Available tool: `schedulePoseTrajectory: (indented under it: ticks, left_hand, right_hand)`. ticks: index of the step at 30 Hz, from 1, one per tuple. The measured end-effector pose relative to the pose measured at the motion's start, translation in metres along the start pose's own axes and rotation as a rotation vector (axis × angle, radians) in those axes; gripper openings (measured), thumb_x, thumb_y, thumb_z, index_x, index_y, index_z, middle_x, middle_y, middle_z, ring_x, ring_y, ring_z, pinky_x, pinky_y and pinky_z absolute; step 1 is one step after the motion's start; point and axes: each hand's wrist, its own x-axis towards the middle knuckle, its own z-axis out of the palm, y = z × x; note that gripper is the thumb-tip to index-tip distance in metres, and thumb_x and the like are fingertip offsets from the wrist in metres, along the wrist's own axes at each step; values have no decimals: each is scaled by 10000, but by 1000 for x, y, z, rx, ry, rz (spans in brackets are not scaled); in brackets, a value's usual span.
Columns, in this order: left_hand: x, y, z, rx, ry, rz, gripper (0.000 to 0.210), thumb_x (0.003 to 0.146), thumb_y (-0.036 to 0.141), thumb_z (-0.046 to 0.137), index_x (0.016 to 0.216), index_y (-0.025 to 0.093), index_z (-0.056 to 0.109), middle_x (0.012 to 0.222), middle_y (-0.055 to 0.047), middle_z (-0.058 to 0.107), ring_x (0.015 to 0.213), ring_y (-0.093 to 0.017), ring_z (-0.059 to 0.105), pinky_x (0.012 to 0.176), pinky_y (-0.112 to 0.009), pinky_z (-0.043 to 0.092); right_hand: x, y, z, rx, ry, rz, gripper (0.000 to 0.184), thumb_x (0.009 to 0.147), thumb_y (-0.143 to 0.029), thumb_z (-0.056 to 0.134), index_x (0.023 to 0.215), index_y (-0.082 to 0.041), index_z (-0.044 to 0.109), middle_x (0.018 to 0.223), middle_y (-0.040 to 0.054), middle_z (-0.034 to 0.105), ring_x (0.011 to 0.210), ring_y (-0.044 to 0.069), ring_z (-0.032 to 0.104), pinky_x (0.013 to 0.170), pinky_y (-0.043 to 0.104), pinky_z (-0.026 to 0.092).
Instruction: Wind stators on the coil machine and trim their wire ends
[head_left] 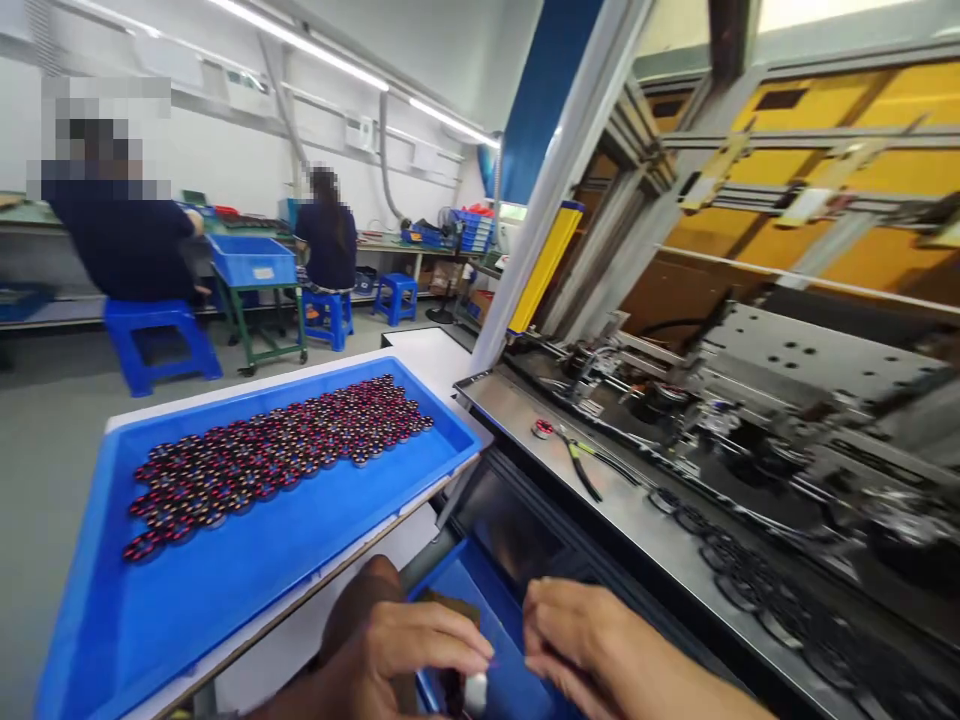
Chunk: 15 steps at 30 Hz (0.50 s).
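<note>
My left hand (390, 655) and my right hand (592, 640) are low at the bottom of the view, close together over a lower blue bin (480, 600). The left fingers curl around a small white and dark part (472, 690) at the bottom edge; its shape is blurred. The right hand's fingers point left toward it, and I cannot tell whether they hold anything. To the upper left a wide blue tray (225, 580) holds several small round red and dark parts (277, 455) laid in rows.
A metal machine bed (600, 470) runs along the right, with pliers (581, 465) lying on it and a row of dark rings (750, 580). A yellow guard bar (544, 265) stands behind. Two seated people (326, 240) work at far benches on blue stools (157, 340).
</note>
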Motion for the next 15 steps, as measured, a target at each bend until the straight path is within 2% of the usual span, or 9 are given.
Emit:
schedulePoseTrajectory:
  ticks: [2,3,4,5,7,9,11,13,15]
  left_hand:
    - [-4,3,-7,-44,92,-106,366,773,257,786,1134,238,726,1087,-115,773,1025,-249,730,902,-323,591]
    - [-7,3,-10,-59,176,-162,365,754,244,800,1114,250,737,1093,-109,771,1033,-258,727,893,-332,598]
    - [-11,2,-12,-73,254,-214,351,750,237,800,1096,251,746,1111,-110,765,1041,-262,723,881,-332,605]
    - [-15,0,-13,-87,320,-266,340,753,232,795,1089,244,750,1138,-116,754,1054,-266,717,872,-327,610]
    - [-22,-5,-14,-116,442,-373,349,770,224,779,1118,231,740,1184,-123,732,1051,-255,715,868,-310,611]
    - [-27,-9,-13,-144,527,-433,379,773,218,779,1149,231,727,1196,-117,723,1019,-235,722,883,-297,603]
    - [-28,-11,-13,-160,586,-445,373,760,217,793,1128,238,738,1193,-105,720,1028,-228,715,889,-280,595]
    - [-26,-12,-14,-162,632,-434,338,745,220,806,1078,246,760,1206,-100,709,1096,-237,686,904,-274,584]
    - [-22,-13,-13,-184,644,-417,326,739,227,811,1061,253,767,1204,-99,703,1132,-238,663,914,-275,572]
  right_hand:
    - [8,24,-15,-15,4,142,266,957,-216,447,756,-222,619,774,25,684,711,150,654,684,227,537]
    - [11,44,-21,-64,60,258,227,925,-215,488,756,-231,639,782,16,698,720,153,664,697,230,540]
    - [15,67,-26,-170,202,439,186,888,-241,537,743,-238,653,777,11,708,737,163,675,726,240,544]
    - [18,91,-28,-237,306,551,180,889,-262,526,788,-222,669,825,50,723,787,201,686,773,293,548]
    - [24,138,-26,-324,439,688,232,884,-271,489,899,-161,692,964,156,726,927,293,685,866,413,532]
    - [26,174,-18,-366,489,755,293,868,-297,508,993,-107,691,1085,223,700,1045,343,658,932,458,508]
    - [22,195,-6,-391,493,785,358,860,-343,542,1079,-95,678,1187,231,670,1134,352,623,985,453,486]
    - [13,202,2,-411,486,800,424,859,-397,571,1154,-105,658,1250,221,645,1185,360,593,1011,463,470]
    - [6,200,6,-427,489,810,457,843,-421,615,1162,-96,656,1227,239,647,1168,391,595,997,507,473]
